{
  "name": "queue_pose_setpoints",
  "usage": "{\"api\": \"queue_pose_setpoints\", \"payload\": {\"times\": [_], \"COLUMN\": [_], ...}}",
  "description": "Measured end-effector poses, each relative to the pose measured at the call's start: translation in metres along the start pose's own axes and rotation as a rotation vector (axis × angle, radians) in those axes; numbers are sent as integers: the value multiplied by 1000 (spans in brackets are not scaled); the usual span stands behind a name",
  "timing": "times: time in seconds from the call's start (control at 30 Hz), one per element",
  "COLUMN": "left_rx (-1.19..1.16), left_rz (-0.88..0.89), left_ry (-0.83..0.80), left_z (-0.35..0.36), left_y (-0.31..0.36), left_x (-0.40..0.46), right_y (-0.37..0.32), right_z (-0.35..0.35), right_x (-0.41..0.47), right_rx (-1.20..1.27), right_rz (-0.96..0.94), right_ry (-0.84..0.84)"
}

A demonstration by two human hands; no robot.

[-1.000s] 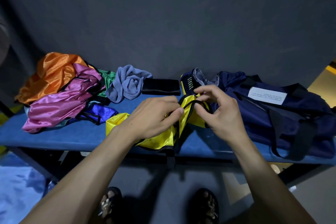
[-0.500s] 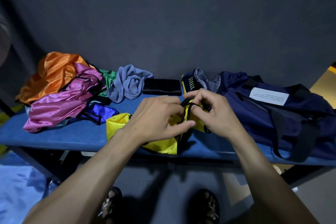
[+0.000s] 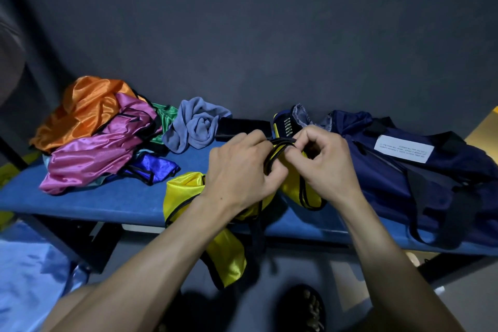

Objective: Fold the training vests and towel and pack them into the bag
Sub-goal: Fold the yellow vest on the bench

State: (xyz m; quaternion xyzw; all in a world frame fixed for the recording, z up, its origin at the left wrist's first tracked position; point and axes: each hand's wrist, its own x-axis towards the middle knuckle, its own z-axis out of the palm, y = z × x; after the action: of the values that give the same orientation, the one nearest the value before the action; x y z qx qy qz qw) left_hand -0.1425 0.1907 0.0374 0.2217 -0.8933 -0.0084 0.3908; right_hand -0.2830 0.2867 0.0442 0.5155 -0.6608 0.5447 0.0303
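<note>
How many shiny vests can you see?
5: orange, pink, green and blue in the left pile; yellow held by both hands. More may hide underneath.

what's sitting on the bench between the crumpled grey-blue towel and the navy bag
In the head view, a flat black item lies right of the towel, then a dark yellow-edged object beside the bag.
</note>
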Motion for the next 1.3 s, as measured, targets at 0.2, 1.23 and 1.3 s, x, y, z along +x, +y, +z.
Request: {"api": "queue_pose_setpoints", "payload": {"times": [0.2, 1.23, 1.3], "left_rx": [-22, -593, -582], "left_rz": [36, 154, 148], "left_ry": [-38, -497, -499], "left_z": [-16, -170, -170], "left_y": [-16, -31, -29], "left_x": [3, 98, 98], "right_y": [-1, -137, -138], "right_z": [-10, -85, -84], "right_x": [1, 83, 79], "right_rx": [35, 233, 204], "right_rz": [-115, -7, -53], "right_ry": [-59, -403, -423]}}
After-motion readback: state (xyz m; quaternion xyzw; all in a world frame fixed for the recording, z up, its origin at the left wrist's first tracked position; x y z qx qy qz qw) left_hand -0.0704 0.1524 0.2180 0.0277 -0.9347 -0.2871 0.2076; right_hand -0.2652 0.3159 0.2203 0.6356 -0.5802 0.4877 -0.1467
